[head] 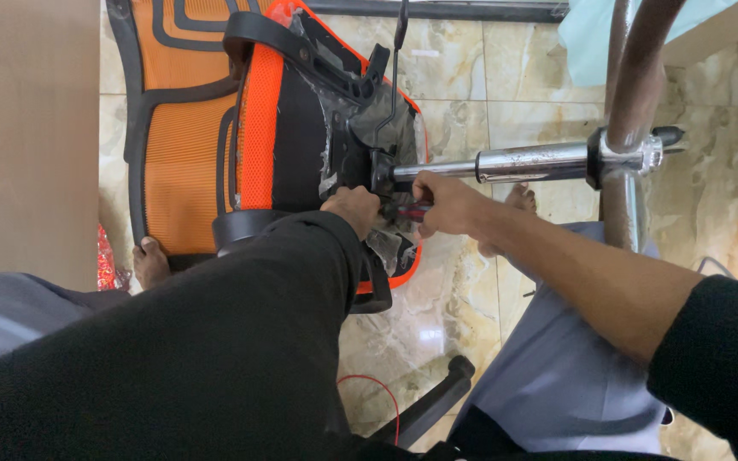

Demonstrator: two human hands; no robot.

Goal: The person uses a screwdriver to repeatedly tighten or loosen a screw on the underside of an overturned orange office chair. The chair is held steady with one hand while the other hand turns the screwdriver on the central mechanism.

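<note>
An orange and black mesh office chair (190, 128) lies tipped on its side on the tiled floor, the underside of its seat (335, 119) facing me. A chrome gas cylinder (523, 162) sticks out to the right into the brown metal base (634, 77). My right hand (446, 203) grips a red and black screwdriver handle (410, 210) held against the seat mechanism. Just to its left, my left hand (352, 207), in a black sleeve, presses on the seat's underside; its fingers are mostly hidden.
My bare feet (150, 261) rest on the marble tile floor (471, 85) on either side of the chair. A thin red wire (377, 384) and a loose black armrest part (433, 401) lie near my knees. A beige wall panel (27, 128) stands at left.
</note>
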